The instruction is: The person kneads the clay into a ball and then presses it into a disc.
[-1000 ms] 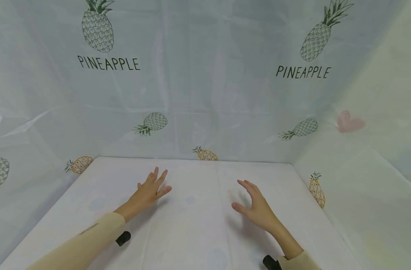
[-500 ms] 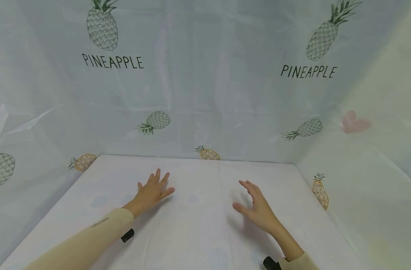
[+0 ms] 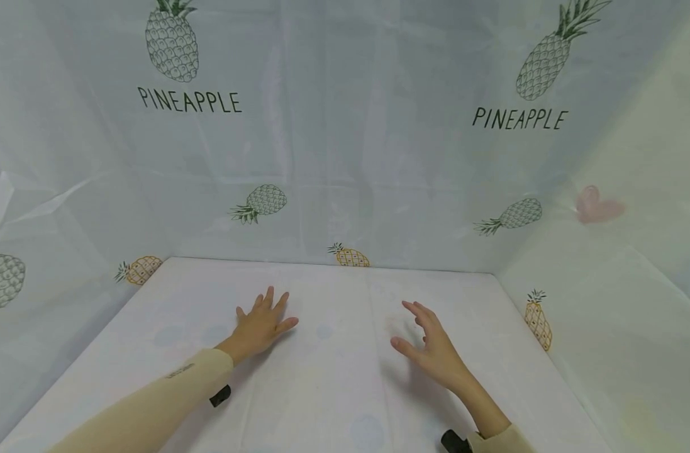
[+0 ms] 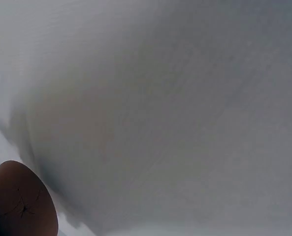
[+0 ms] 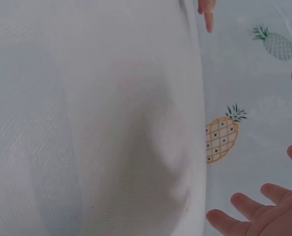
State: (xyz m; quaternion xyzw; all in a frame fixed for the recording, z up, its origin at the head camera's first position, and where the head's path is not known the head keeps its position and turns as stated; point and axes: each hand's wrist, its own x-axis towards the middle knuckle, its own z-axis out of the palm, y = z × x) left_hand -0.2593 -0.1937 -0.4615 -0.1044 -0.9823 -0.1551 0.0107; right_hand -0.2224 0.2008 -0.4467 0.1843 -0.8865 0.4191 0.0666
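Observation:
In the head view my left hand (image 3: pixel 260 328) is palm down over the white tabletop (image 3: pixel 322 390), its fingers spread and nothing held. Whether the palm touches the cloth I cannot tell. My right hand (image 3: pixel 435 352) hovers above the right half of the table, thumb apart from gently bent fingers, holding nothing; its shadow falls beside it. A small part of the left hand (image 4: pixel 22 201) fills the lower left corner of the left wrist view. In the right wrist view, the fingers of the right hand (image 5: pixel 264 211) reach in from the lower right, spread apart.
A pale hanging sheet (image 3: pixel 345 138) printed with pineapples walls off the back of the table, and similar sheets stand at both sides. Black wrist devices show under the left sleeve (image 3: pixel 152 402) and beside the right sleeve (image 3: pixel 503 440).
My left hand has turned flatter, palm down, and shifted slightly right and lower in the view. The right hand has barely moved. The head view has shifted a little.

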